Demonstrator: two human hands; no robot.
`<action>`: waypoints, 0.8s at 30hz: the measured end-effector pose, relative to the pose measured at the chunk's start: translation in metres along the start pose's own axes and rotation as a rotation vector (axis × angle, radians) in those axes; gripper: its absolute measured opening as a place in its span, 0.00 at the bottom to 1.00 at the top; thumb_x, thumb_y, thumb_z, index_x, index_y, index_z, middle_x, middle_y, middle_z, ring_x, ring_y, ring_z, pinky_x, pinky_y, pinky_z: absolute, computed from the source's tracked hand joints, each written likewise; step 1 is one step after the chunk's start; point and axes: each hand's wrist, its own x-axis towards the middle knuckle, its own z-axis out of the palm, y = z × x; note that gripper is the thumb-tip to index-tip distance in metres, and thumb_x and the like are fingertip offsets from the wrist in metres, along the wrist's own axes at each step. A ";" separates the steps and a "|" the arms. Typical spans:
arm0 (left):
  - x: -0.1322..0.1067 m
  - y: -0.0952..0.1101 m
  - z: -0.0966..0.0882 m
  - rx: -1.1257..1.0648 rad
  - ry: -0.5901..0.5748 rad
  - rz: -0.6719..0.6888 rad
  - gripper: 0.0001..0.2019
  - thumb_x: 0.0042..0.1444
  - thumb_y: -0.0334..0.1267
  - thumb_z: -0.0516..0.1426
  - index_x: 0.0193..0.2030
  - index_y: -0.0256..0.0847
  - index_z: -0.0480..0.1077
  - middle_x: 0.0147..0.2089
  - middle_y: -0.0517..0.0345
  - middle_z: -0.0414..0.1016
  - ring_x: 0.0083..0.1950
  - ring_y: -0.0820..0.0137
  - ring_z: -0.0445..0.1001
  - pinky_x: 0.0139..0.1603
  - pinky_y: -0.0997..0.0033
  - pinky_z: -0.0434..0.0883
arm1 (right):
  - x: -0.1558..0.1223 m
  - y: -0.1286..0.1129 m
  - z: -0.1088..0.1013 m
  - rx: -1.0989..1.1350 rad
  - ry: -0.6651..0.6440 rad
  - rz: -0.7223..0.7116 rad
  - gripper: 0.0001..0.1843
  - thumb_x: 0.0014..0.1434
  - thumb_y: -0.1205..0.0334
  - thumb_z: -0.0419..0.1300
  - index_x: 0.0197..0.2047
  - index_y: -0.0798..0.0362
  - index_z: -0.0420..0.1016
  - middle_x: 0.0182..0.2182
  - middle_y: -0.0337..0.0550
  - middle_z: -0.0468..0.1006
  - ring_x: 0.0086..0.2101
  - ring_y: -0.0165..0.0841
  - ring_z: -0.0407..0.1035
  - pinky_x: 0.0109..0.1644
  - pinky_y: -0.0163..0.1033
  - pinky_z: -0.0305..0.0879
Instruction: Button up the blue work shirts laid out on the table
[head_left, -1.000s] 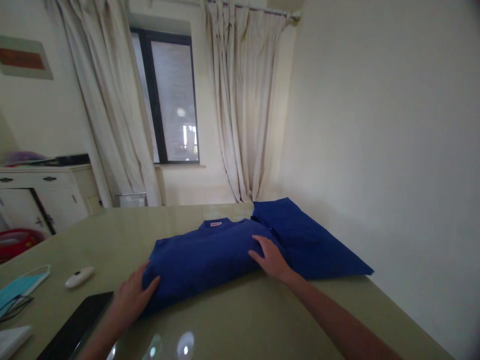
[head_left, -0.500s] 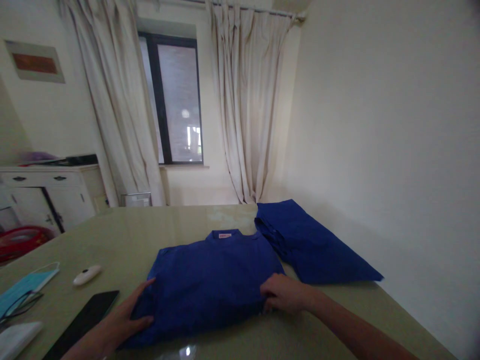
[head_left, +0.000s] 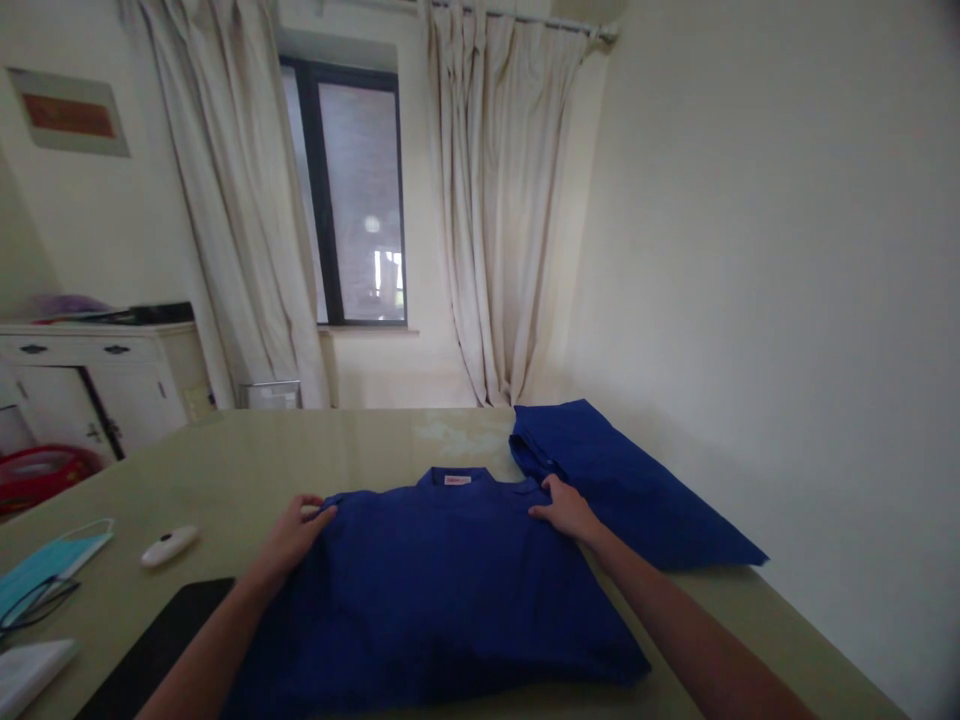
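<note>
A dark blue shirt point(head_left: 442, 590) lies spread on the table, its collar and a small pale label at the far edge. At its upper left shoulder corner, my left hand point(head_left: 296, 535) is closed with thumb and fingers pinching the cloth. My right hand point(head_left: 566, 510) pinches the opposite shoulder, just right of the collar. The shirt's near edge runs low in the view, and its right corner lies under my right forearm. Beyond my right hand, a second folded blue garment point(head_left: 637, 490) rests close to the wall.
The greenish table point(head_left: 360, 440) holds several things on the left: a black phone-like slab point(head_left: 161, 650), a white oval device point(head_left: 169, 547), a blue face mask point(head_left: 56, 570), glasses point(head_left: 45, 605) and a white object point(head_left: 34, 668). A wall point(head_left: 787, 300) borders the right side.
Both hands have moved from the shirt's sides up to its shoulders and taken hold there. The shirt's lower part now spreads wider and nearer to me, with a corner out to the right.
</note>
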 end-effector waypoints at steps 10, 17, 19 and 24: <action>-0.018 0.026 -0.023 -0.622 -0.166 0.170 0.23 0.38 0.46 0.72 0.37 0.44 0.67 0.36 0.63 0.79 0.34 0.68 0.79 0.31 0.74 0.73 | 0.000 0.029 -0.047 0.261 0.005 -0.310 0.20 0.54 0.69 0.59 0.51 0.49 0.78 0.47 0.43 0.80 0.49 0.39 0.72 0.57 0.44 0.65; 0.006 0.045 0.009 -0.188 -0.053 0.245 0.28 0.44 0.56 0.62 0.48 0.37 0.75 0.57 0.41 0.78 0.61 0.52 0.74 0.64 0.58 0.69 | 0.007 0.036 -0.047 0.117 0.160 -0.123 0.15 0.59 0.68 0.57 0.48 0.54 0.79 0.45 0.49 0.79 0.46 0.39 0.74 0.56 0.44 0.66; 0.007 0.037 0.016 -0.001 -0.074 0.251 0.33 0.45 0.56 0.59 0.52 0.33 0.73 0.62 0.34 0.73 0.65 0.48 0.71 0.68 0.53 0.65 | -0.005 0.036 -0.039 0.090 0.165 -0.102 0.17 0.58 0.66 0.59 0.51 0.54 0.77 0.46 0.50 0.78 0.43 0.38 0.74 0.52 0.42 0.67; -0.011 -0.007 0.007 0.320 -0.126 0.356 0.36 0.44 0.60 0.60 0.54 0.35 0.73 0.60 0.33 0.75 0.64 0.41 0.71 0.70 0.45 0.61 | -0.072 0.042 -0.025 -0.007 0.225 -0.105 0.12 0.63 0.53 0.58 0.46 0.49 0.73 0.41 0.47 0.78 0.38 0.39 0.74 0.43 0.41 0.66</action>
